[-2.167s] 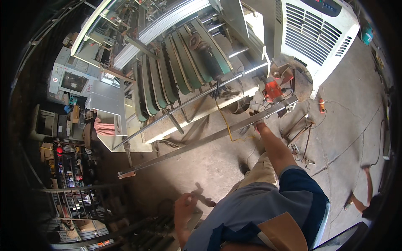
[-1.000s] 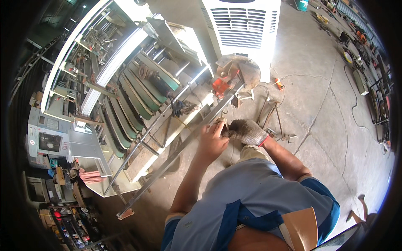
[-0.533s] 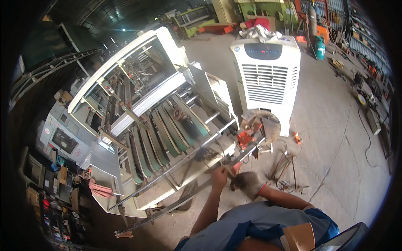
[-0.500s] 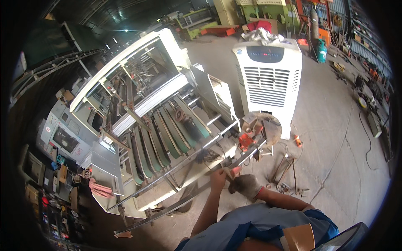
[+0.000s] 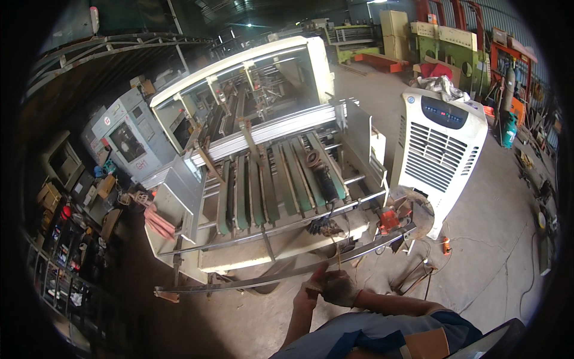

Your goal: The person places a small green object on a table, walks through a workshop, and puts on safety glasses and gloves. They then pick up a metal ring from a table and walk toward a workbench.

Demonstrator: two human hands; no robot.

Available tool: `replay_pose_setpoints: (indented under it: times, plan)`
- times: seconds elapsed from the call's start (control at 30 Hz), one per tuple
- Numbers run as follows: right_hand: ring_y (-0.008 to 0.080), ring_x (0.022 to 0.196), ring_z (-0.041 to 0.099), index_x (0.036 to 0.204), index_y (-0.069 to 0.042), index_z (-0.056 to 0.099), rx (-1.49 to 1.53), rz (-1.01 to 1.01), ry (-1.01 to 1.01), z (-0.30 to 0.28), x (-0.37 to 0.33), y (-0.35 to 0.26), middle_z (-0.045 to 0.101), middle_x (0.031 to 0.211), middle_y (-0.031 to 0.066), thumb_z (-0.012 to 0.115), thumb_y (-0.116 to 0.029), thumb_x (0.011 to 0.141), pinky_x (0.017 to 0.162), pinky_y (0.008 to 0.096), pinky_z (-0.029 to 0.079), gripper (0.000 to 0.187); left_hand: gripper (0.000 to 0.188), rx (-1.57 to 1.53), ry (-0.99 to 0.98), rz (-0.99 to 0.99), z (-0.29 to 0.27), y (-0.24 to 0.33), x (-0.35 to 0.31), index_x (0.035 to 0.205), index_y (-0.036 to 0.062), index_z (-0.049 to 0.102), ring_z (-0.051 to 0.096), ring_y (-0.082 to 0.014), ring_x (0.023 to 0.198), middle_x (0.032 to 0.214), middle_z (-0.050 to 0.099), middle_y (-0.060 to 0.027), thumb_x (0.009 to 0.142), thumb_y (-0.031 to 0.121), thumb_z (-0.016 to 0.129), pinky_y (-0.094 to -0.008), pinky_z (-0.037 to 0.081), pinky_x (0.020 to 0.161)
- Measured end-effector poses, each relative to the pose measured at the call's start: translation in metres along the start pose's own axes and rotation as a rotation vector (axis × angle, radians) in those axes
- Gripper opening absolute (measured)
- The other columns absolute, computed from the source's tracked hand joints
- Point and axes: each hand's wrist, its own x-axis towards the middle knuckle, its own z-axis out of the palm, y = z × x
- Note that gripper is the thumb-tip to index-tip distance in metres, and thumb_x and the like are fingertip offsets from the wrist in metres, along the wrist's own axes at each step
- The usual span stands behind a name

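In front of my body, my left hand [image 5: 313,281] is bare, its fingers closed. Right against it is my right hand [image 5: 341,289], in a grey work glove and also curled closed. Whatever lies between them is too small and blurred to name. Just beyond the hands, a long grey metal bar [image 5: 251,281] runs from the lower left up to a red vise-like fixture [image 5: 389,221] at the right. A thin brownish rod [image 5: 338,256] shows above my fingers; whether I touch it is unclear.
A large cream machine frame [image 5: 239,254] with several green belts [image 5: 241,194] stands ahead. To its right is a white air cooler [image 5: 436,155]. Pink gloves [image 5: 159,224] hang at its left side. Cables and a bent metal frame [image 5: 418,278] lie on the floor at right.
My view has turned right-to-left, so the machine and cooler sit farther right and more level. Both hands moved slightly down, staying together; a brown stick-like piece between them is less visible.
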Motion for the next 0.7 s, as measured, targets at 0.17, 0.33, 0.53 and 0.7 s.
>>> replay_pose_setpoints:
  times: [0.17, 0.33, 0.53, 0.7]
  plan:
    - [0.0282, 0.071, 0.069, 0.122, -0.031, 0.060, -0.022, -0.033, -0.506, 0.011, 0.001, -0.025, 0.068, 0.078, 0.0095, 0.054, -0.023, 0.088, 0.060, 0.0410, 0.054, 0.035, 0.053, 1.039, 0.098, -0.112, -0.013, 0.016, -0.030, 0.131, 0.0013, 0.055, 0.065, -0.0232, 0.099, 0.102, 0.071, -0.0096, 0.095, 0.040, 0.054, -0.0307, 0.046, 0.095]
    - [0.0317, 0.063, 0.067, 0.080, -0.013, 0.071, 0.260, 0.191, -0.302, 0.039, -0.023, -0.040, 0.069, 0.075, 0.0110, 0.063, -0.041, 0.081, 0.054, 0.0446, 0.051, 0.028, 0.019, 1.383, -0.135, -0.733, -0.098, 0.013, -0.018, 0.082, 0.0081, 0.073, 0.070, -0.0222, 0.073, 0.073, 0.071, -0.0092, 0.074, 0.025, 0.075, -0.0380, 0.055, 0.069]
    - [0.0311, 0.067, 0.067, 0.083, -0.010, 0.069, 0.387, 0.577, -0.086, 0.064, -0.073, -0.037, 0.067, 0.071, 0.0128, 0.051, -0.045, 0.090, 0.058, 0.0433, 0.051, 0.040, 0.044, 1.825, 0.246, -0.284, -0.022, -0.028, -0.005, 0.079, 0.0047, 0.074, 0.072, -0.0277, 0.076, 0.077, 0.072, -0.0146, 0.092, 0.044, 0.059, -0.0391, 0.055, 0.067]
    - [0.0368, 0.072, 0.064, 0.108, -0.010, 0.058, 0.282, 0.993, 0.087, 0.049, -0.145, -0.030, 0.063, 0.073, 0.0148, 0.056, -0.042, 0.089, 0.063, 0.0434, 0.050, 0.037, 0.052, 1.223, -0.009, -0.169, 0.088, -0.092, -0.049, 0.099, -0.0052, 0.069, 0.067, -0.0198, 0.085, 0.091, 0.070, -0.0132, 0.098, 0.044, 0.050, -0.0356, 0.053, 0.075]
